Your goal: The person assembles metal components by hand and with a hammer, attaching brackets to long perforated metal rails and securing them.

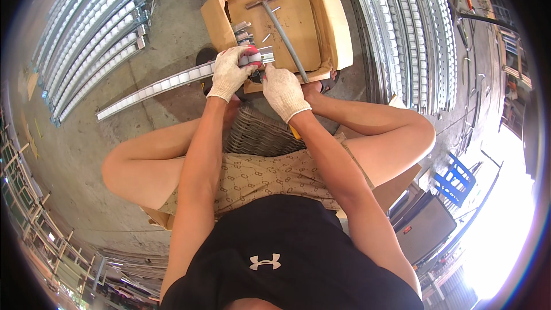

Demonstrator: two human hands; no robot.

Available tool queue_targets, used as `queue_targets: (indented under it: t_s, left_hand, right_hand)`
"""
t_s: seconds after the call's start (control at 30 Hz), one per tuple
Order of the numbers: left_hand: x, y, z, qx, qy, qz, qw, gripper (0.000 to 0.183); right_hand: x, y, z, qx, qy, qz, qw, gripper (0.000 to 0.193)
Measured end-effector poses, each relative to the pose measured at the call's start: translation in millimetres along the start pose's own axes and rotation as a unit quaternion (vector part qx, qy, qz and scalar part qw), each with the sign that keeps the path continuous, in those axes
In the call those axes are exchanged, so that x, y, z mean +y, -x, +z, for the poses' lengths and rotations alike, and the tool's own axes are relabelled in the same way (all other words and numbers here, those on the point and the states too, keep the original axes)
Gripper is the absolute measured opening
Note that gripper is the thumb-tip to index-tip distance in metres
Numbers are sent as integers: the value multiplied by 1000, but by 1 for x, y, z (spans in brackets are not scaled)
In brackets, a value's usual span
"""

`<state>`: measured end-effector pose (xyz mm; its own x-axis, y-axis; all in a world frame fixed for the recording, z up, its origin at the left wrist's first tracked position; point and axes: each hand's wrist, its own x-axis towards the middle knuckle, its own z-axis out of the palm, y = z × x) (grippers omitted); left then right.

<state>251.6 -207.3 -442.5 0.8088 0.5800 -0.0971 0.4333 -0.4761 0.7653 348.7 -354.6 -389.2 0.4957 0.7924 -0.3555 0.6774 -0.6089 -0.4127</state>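
Note:
A cream work glove with red fingertips covers my left hand [231, 72], which is closed around the near end of a roller track [163, 87], a long metal rail with white rollers. The track slants away to the left, over the floor. At its gripped end sits a shiny metal bracket [267, 57]. My right hand [284, 93], gloved too, is curled just right of that end, fingertips below the bracket. What its fingers hold is hidden. A yellow piece [295, 132] shows beneath the right wrist; I cannot tell whether it belongs to something in that hand.
Beyond my hands stands an open cardboard box [338, 28]. A hammer [284, 37] lies across it, near small metal brackets [244, 31]. Roller tracks lie in stacks at left [94, 34] and right [402, 34]. A woven wicker piece [258, 132] is between my legs.

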Motion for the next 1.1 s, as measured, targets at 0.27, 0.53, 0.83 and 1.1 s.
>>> queue_targets:
  t_s: [0.27, 0.53, 0.83, 1.1]
  left_hand:
    - [-2, -1, 0, -2, 9, 8, 1000, 46]
    - [-2, -5, -6, -18, 36, 0, 999, 40]
    - [-3, -6, -5, -22, 43, -6, 999, 40]
    - [0, -6, -5, -31, 48, -18, 998, 41]
  right_hand:
    - [17, -10, 13, 68, -75, -11, 995, 23]
    - [-6, -5, -44, -119, -339, 184, 915, 23]
    - [-2, 3, -7, 6, -137, 40, 990, 27]
    - [-4, 1, 2, 6, -108, 45, 993, 29]
